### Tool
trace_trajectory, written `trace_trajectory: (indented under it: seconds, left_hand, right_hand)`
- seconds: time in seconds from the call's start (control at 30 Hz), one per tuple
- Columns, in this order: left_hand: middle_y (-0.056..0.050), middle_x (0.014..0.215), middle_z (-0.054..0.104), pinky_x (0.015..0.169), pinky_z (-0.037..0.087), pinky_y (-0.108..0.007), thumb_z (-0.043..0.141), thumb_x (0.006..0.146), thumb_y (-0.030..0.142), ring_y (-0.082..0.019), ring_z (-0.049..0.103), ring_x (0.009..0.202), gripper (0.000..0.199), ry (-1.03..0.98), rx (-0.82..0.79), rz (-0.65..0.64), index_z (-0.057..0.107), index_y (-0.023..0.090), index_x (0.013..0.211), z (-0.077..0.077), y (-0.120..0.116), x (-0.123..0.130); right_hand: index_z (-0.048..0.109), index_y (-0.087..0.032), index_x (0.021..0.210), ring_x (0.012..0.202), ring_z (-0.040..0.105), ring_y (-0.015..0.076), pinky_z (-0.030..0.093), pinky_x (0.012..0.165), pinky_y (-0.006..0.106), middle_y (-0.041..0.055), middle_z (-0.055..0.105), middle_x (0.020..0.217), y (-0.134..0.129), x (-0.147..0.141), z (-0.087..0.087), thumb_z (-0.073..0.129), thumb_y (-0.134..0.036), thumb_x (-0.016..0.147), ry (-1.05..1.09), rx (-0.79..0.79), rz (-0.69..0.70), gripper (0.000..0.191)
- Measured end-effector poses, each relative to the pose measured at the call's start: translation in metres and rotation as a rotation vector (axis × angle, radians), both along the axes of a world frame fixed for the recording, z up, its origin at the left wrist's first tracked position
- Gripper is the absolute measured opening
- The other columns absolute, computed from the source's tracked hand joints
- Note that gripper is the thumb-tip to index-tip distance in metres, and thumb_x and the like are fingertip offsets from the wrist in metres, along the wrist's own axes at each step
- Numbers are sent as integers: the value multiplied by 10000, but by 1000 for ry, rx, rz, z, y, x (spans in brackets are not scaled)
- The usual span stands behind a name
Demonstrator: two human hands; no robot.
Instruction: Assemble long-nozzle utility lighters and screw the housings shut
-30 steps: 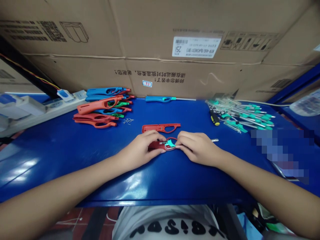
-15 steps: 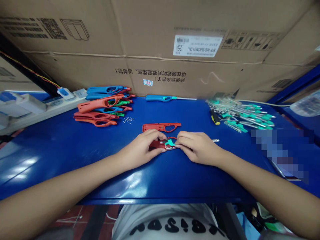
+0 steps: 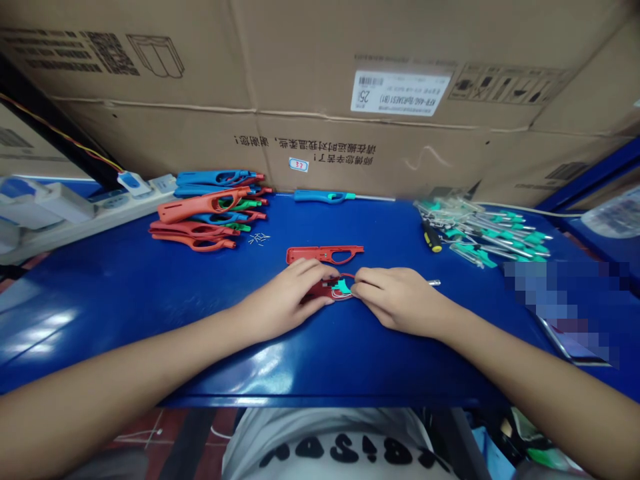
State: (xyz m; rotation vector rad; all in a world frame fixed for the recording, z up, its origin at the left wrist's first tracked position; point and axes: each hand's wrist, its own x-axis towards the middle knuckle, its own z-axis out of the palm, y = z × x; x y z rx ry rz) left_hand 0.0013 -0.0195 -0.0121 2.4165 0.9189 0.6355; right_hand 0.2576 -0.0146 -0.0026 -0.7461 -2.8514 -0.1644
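Red lighter shell point(image 3: 317, 289) lies between my hands: left hand point(image 3: 283, 300) grips it, right hand point(image 3: 400, 297) pinches its front end. Teal trigger point(image 3: 342, 286) looks laid in; matching half point(image 3: 320, 254), beyond left hand, isn't joined yet.

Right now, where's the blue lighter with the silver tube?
In the head view, the blue lighter lies at the back of the table, by the box, between coloured handles on the left and silver tubes on the right.

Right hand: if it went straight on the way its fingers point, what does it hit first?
Most likely the green part in the red shell half, right at the right hand's fingertips. Contact and depth are unclear. Beyond sits the left hand.
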Motion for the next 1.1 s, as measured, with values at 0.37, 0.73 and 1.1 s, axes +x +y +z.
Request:
trace_trajectory:
  seconds: [0.37, 0.73, 1.1]
  left_hand:
    - [-97, 1107, 652, 959, 533, -372, 571, 1002, 260, -219, 614, 1068, 336, 34, 179, -23, 582, 150, 1319, -7, 2, 1]
    - [-78, 1113, 725, 834, 549, -375, 521, 1028, 364, -238, 671, 996, 307, 281, 466, -19, 693, 167, 1188, 2, 2, -3]
    - [-106, 1142, 688, 855, 543, -397, 454, 1050, 299, -254, 635, 1027, 322, 389, 424, -29, 684, 163, 1230, 11, -6, 0]
  right_hand:
    - [630, -154, 977, 730, 540, 160, 333, 602, 295, 62, 659, 951, 3, 3, 0, 457, -121, 980, -55, 11, 30, 177]
    - [660, -154, 943, 723, 564, 153, 342, 603, 287, 49, 645, 891, 7, 8, 5, 434, -162, 1005, -20, -85, -30, 235]
    - [663, -171, 1010, 810, 630, 176, 427, 674, 286, 65, 655, 964, 8, 10, 3, 500, -346, 1018, 82, -198, -40, 239]
